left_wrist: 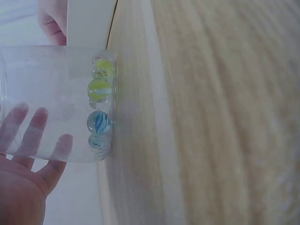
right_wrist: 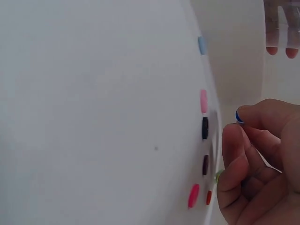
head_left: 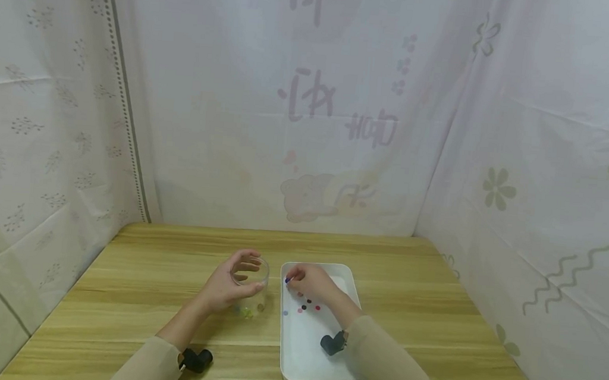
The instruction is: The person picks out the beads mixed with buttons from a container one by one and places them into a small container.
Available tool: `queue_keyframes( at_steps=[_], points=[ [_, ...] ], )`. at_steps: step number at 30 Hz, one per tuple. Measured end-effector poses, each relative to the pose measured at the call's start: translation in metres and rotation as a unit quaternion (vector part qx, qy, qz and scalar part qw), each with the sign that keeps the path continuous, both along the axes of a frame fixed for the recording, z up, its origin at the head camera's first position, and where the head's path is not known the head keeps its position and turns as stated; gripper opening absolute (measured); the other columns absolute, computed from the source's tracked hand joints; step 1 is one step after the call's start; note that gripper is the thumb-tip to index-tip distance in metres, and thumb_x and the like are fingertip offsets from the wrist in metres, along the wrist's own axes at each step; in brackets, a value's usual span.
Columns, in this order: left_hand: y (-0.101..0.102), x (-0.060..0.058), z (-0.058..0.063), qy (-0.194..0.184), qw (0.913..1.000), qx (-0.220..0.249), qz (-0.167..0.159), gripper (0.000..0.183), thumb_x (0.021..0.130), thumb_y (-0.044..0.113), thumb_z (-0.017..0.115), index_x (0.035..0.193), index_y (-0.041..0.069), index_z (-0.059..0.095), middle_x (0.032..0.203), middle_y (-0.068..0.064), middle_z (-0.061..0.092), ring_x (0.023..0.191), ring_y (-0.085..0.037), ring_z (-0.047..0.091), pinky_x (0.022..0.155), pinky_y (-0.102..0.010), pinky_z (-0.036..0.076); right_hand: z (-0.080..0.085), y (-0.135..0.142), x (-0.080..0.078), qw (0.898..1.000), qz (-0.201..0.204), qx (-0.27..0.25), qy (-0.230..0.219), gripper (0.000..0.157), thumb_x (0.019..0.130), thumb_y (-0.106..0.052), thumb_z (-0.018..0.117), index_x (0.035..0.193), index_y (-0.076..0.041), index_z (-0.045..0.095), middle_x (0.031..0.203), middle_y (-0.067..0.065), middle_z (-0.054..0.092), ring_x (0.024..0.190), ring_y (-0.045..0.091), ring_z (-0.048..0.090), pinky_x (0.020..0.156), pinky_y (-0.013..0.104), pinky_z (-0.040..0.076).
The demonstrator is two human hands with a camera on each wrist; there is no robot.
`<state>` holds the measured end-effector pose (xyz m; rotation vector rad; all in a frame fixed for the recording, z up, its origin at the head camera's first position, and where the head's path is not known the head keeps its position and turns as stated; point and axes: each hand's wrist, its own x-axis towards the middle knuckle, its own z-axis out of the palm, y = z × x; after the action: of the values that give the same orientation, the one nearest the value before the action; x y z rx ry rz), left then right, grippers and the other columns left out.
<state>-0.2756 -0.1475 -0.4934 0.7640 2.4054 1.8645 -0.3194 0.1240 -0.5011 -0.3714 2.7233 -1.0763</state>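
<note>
My left hand (head_left: 229, 282) grips a clear plastic cup (left_wrist: 51, 70), its fingers and thumb around the wall. The cup stands upright on the table, with several glass marbles (left_wrist: 100, 89) at its bottom, some yellow-green and some blue. Over the far left part of a white tray (head_left: 299, 356), my right hand (head_left: 312, 283) pinches a small dark blue piece (right_wrist: 239, 116) between thumb and fingertip. Most of that piece is covered, so its kind cannot be told. Beneath the hand lie several small flat discs like buttons, among them a pink one (right_wrist: 203, 101) and a black one (right_wrist: 205, 128).
A light blue disc (right_wrist: 202, 45) lies near the tray's left side. Part of a greenish ball (right_wrist: 219, 176) shows behind the right fingers. The wooden table (head_left: 170, 263) has patterned curtains (head_left: 224, 118) around its back and sides.
</note>
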Motion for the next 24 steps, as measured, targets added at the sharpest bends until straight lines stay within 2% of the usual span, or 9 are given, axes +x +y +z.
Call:
queue_keyframes(
  at_steps=[10, 16, 24],
  points=[
    [0.000, 0.000, 0.001, 0.004, 0.9999, -0.008, 0.009, 0.067, 0.095, 0.020, 0.086, 0.152, 0.017, 0.052, 0.151, -0.028, 0.060, 0.139, -0.046, 0.061, 0.116, -0.070, 0.049, 0.014, 0.007, 0.004, 0.999, 0.004, -0.048, 0.018, 0.017, 0.104, -0.020, 0.073, 0.120, -0.015, 0.076, 0.101, 0.001, 0.074, 0.077, 0.015, 0.071, 0.060, 0.028, 0.053],
    [0.000, 0.000, 0.001, 0.004, 0.9999, -0.010, 0.009, 0.067, 0.095, 0.020, 0.085, 0.153, 0.018, 0.052, 0.151, -0.028, 0.061, 0.140, -0.047, 0.060, 0.116, -0.068, 0.050, 0.018, 0.008, 0.004, 0.998, 0.001, -0.066, 0.026, 0.020, 0.104, -0.021, 0.073, 0.122, -0.015, 0.076, 0.098, 0.002, 0.075, 0.075, 0.014, 0.071, 0.057, 0.026, 0.049],
    [0.000, -0.001, 0.001, 0.005, 0.9999, -0.013, 0.009, 0.067, 0.095, 0.021, 0.085, 0.153, 0.018, 0.052, 0.151, -0.027, 0.061, 0.140, -0.045, 0.061, 0.116, -0.068, 0.050, 0.020, 0.013, 0.003, 0.994, 0.007, -0.097, 0.039, 0.023, 0.103, -0.021, 0.072, 0.125, -0.016, 0.077, 0.107, 0.008, 0.080, 0.075, 0.014, 0.072, 0.057, 0.026, 0.049]
  ],
)
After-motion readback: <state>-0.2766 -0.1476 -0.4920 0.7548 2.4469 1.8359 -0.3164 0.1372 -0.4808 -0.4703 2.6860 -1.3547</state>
